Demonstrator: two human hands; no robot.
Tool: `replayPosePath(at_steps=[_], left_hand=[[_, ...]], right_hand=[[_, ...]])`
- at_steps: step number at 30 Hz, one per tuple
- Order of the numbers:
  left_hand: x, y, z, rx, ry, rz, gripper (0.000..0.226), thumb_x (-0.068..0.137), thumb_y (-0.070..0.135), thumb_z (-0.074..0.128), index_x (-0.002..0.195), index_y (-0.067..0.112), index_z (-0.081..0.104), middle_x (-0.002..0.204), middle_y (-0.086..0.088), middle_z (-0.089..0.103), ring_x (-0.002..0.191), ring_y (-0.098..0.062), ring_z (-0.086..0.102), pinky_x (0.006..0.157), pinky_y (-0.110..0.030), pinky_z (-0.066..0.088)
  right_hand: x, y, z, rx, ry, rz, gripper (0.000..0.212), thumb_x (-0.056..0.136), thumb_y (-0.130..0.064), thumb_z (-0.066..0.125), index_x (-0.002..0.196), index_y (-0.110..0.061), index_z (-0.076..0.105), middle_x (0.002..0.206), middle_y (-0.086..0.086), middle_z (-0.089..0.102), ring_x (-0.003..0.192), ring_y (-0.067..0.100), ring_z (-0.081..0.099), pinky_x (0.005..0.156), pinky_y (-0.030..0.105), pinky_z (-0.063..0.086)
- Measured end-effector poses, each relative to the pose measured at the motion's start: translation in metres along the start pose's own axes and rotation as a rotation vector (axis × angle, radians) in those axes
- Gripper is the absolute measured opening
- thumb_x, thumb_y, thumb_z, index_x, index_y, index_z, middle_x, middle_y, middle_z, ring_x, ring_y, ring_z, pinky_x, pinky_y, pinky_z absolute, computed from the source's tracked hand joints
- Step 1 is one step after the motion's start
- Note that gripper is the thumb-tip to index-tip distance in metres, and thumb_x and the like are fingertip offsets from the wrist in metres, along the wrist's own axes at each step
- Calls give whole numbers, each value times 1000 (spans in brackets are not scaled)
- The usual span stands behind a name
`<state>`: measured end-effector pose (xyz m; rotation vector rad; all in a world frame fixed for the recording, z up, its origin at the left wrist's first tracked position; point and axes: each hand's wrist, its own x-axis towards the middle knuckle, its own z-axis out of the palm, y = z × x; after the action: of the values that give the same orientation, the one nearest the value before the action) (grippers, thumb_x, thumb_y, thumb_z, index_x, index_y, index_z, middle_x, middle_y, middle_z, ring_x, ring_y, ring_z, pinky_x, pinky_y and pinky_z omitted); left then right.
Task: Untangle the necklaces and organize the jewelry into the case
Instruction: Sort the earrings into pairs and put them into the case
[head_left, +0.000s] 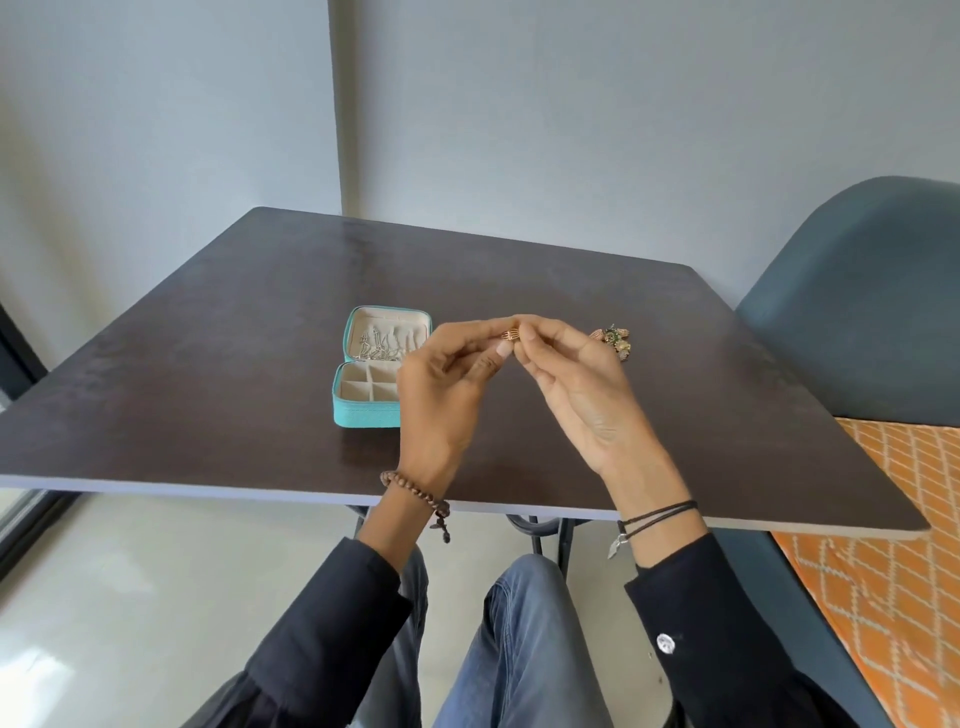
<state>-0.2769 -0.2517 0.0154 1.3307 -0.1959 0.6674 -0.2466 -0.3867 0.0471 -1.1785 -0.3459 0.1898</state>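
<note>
My 2 hands are raised above the desk (208, 338) and meet at 1 small gold ribbed piece (510, 334). My left hand (447, 384) pinches it at the fingertips and my right hand (582, 395) pinches its other side, with the remaining fingers of both hands loosely curled. Whether it is an earring or a pendant I cannot tell. On the desk, just left of my left hand, lies 1 teal jewelry case (358, 415), open flat. Its far half holds a bundle of silver chains (379, 349), too fine for me to count. In its near half I can see 4 cream compartments, and my left hand hides the rest. Beyond my right hand, well apart from the case, sits 1 small heap of gold and green jewelry (615, 340), with my fingers covering part of it; I cannot count its pieces. I wear 1 brown bead bracelet (415, 493) on my left wrist and 2 black cords (657, 514) with 1 silver charm (615, 545) on my right. To my right stand 1 blue chair (872, 312) and 1 orange patterned cloth (893, 545).
</note>
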Motion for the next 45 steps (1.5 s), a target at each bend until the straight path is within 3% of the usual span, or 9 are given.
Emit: replayPosePath(at_steps=[12,19,23,27,31,35,38,45], left_hand=[[9,15,-15,99,23,40,18,87,4,75,105,0,73,101,-10,76,94,-21,72,86,-31,57],[13,17,-22,89,48,43,18,87,4,75,104,0,75,101,-12,76,95,-25,73,89,-40,59],[11,19,-26,75,49,36,16,88,2,73,103,0,74,100,-12,75,93,-22,71,89,-39,58],[10,27,-25,120,31,55,14,89,0,71,103,-4,70,101,-12,73,92,-15,69,87,-28,55],[11,35,-32,176,-1,57,20,91,3,71,109,-1,65,98,-7,73,96,-18,70,90,-34,56],[12,43,-42,324,-4,64,31,89,8,74,115,9,58,94,2,75,91,-13,72,88,-26,56],[13,47,-49,436,0,80,38,87,8,76,119,14,56,92,6,74,88,-7,71,84,-21,56],[13,45,-67,513,3,35,47,86,11,78,126,17,53,89,9,73,85,-4,70,84,-21,57]], right_hand=[[3,1,14,-65,-47,-69,16,98,-4,61,109,-4,72,106,5,76,113,14,68,101,24,50],[3,2,19,-148,-63,-131,22,99,-2,60,119,5,68,117,14,73,115,17,68,102,25,50],[1,2,19,-208,-69,-163,23,96,-3,66,118,0,71,118,15,74,117,22,68,105,30,50],[-1,0,20,-207,-92,-173,22,95,-4,67,116,1,71,116,16,74,116,22,68,108,35,49],[1,-2,21,-261,-148,-181,21,96,-7,68,115,-1,72,117,19,74,122,29,66,114,42,45],[1,-7,25,-408,-139,-179,20,93,-14,75,112,-9,75,109,10,78,110,23,72,106,38,52],[6,-6,32,-590,-113,-282,22,88,-21,81,108,-17,77,101,0,79,97,16,74,94,32,58],[16,-2,46,-890,-178,-407,16,90,-15,79,106,-12,80,95,-1,78,83,7,74,79,23,61]])
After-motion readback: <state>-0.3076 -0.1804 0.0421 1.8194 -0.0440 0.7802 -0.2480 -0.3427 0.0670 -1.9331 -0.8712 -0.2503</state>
